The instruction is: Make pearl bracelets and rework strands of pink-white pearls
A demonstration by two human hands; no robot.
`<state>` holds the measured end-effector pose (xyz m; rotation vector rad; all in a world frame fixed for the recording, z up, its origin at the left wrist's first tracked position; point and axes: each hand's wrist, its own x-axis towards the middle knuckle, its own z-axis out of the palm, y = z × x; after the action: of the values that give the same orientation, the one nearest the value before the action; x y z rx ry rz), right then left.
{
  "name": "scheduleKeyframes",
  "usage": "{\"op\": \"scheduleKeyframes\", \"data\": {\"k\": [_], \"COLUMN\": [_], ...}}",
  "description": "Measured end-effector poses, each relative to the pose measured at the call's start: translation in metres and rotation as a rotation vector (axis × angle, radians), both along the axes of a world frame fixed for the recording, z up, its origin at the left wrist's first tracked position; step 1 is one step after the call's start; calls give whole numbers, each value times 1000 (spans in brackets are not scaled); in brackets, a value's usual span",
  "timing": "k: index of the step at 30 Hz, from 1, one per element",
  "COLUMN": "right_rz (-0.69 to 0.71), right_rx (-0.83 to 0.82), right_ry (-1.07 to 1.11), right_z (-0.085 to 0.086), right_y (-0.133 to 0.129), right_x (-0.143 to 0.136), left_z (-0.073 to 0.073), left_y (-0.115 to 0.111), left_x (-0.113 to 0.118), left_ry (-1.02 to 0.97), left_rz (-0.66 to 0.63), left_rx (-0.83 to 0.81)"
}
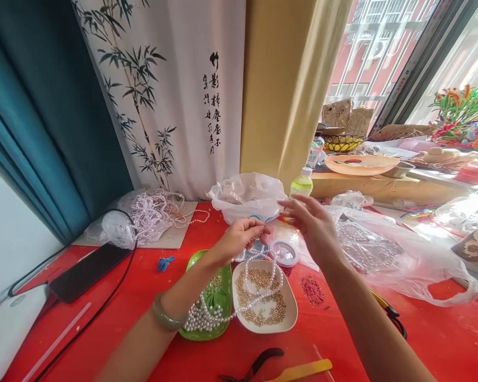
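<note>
The left hand point(245, 235), wearing a gold-coloured ring and, at the wrist, a greenish smooth bangle point(166, 314), is closed in a pinch on a string of round white pearl-like beads point(279, 285). The right hand point(316, 229) is raised just beside it, fingers bent and partly spread; whether it grips a thread cannot be told. The string hangs beneath the left hand, loops over a white rounded-square dish point(265, 329) and runs to a green oblong tray point(225, 286). The dish contains small gold-coloured beads point(278, 313); the tray, left of it, bears loose silvery round beads point(204, 320) at its near end. Behind the dish stands a round clear-lidded container point(284, 253). To its right, small red pieces point(313, 290) lie on the red tabletop point(143, 323). Nearer the wearer are black-handled pliers point(265, 359) and a flat yellow tool point(302, 370). Farther out, a white translucent plastic bag point(249, 204) sits behind the hands, a clear bag of pale bead strands point(153, 215) lies far left, and a larger translucent bag point(376, 246) occupies the right side.
</note>
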<state>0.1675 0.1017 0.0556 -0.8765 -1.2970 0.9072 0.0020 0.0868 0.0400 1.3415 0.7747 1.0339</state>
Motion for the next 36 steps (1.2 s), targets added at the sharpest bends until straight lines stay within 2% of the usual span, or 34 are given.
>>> {"op": "scheduleKeyframes", "data": {"k": [3, 6, 9, 12, 14, 16, 19, 21, 25, 29, 32, 36], "right_rz": [-334, -467, -598, -801, -825, -678, -408, -338, -271, -10, 110, 189], "right_rx": [275, 525, 827, 1020, 1110, 1141, 1008, 862, 422, -21, -144, -141], "right_ry": [-232, -581, -936, -1034, -1047, -1129, -1181, -1069, -650, -191, 1, 83], "right_z": [4, 5, 1, -5, -8, -10, -12, -14, -19, -21, -18, -11], "right_y": [-11, -22, -27, -27, -25, -22, -16, -14, -13, -11, -11, -17], "right_x": [-4, -12, -17, -16, -13, -11, -11, -13, -24, -36, -39, -40], "left_z": [0, -2, -2, -2, -2, -3, -1, 1, 5, 4, 2, -1], "left_y": [1, 2, 2, 2, 2, 2, 1, -1, -2, 0, 1, 1], "left_x": [-1, -3, -5, -6, -6, -6, -6, -7, -9, -9, -7, -5], "left_ry": [-67, -121, -91, -53, -59, -71, -69, -46, -17, -64, -28, 66], "left_rz": [33, 12, 36, 78, 89, 78, 48, 49, 27, 28, 134, 204], "left_rx": [-18, -44, -14, 21, 24, 46, 125, 177, 181, 98, 89, 145]}}
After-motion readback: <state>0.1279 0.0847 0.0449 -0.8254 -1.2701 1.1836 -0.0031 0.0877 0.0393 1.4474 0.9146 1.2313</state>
